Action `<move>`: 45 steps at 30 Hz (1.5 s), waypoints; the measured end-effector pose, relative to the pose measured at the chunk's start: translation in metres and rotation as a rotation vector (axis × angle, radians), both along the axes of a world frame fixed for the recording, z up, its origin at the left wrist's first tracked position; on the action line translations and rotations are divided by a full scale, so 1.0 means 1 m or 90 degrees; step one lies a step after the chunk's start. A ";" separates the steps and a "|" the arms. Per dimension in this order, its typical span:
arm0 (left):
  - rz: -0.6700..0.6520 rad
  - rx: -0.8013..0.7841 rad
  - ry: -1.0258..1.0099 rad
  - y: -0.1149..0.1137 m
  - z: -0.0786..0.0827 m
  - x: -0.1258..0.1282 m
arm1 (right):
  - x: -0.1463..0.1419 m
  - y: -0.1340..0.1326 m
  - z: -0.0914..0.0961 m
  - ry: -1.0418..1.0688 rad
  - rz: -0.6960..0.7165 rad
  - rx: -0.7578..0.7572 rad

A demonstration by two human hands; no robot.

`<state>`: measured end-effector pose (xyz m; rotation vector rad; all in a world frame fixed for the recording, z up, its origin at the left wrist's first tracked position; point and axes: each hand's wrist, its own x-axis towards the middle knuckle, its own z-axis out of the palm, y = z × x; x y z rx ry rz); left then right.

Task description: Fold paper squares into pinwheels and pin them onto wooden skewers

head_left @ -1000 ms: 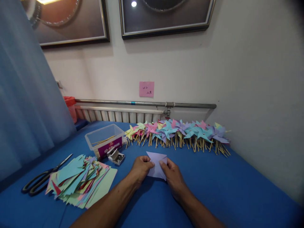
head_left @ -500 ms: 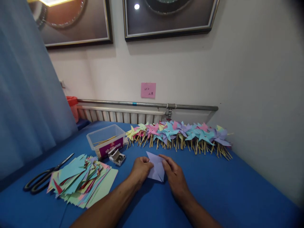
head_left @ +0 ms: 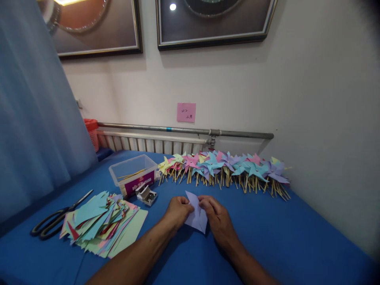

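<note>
A purple paper square (head_left: pixel 196 219) with slits cut in from its corners is held between my two hands above the blue table. My left hand (head_left: pixel 177 211) pinches its left side between thumb and fingers. At the upper right, my right hand (head_left: pixel 216 215) grips a corner of the paper that is bent in toward the middle. A small open box of metal pins (head_left: pixel 147 196) stands to the left of my left hand. Beyond my hands lies a row of finished paper pinwheels (head_left: pixel 212 163) on thin wooden sticks.
Black-handled scissors (head_left: pixel 61 215) lie at the left beside a pile of coloured paper sheets (head_left: pixel 101 225). Behind the pins stands a clear plastic tub (head_left: pixel 114 174) with sticks inside. A pipe (head_left: pixel 243 134) and radiator run along the wall, and a blue curtain (head_left: pixel 38 111) hangs at left.
My right hand has moved slightly inward and bent the paper's upper right corner toward the centre. The paper has turned a little and sits slightly lower.
</note>
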<state>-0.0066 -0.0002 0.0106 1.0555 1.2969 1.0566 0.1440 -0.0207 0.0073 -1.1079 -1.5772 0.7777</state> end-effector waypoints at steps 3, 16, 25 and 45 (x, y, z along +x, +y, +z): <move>-0.017 -0.001 0.005 0.000 0.001 -0.002 | 0.000 0.003 -0.004 0.013 0.005 -0.031; -0.054 0.001 0.031 0.000 -0.004 -0.002 | 0.005 0.015 -0.011 0.079 0.002 -0.074; -0.045 0.001 0.019 -0.001 0.000 -0.003 | 0.005 0.017 -0.014 0.054 0.026 -0.101; -0.065 0.007 0.044 0.000 -0.005 0.000 | 0.014 0.015 -0.003 0.029 0.163 -0.182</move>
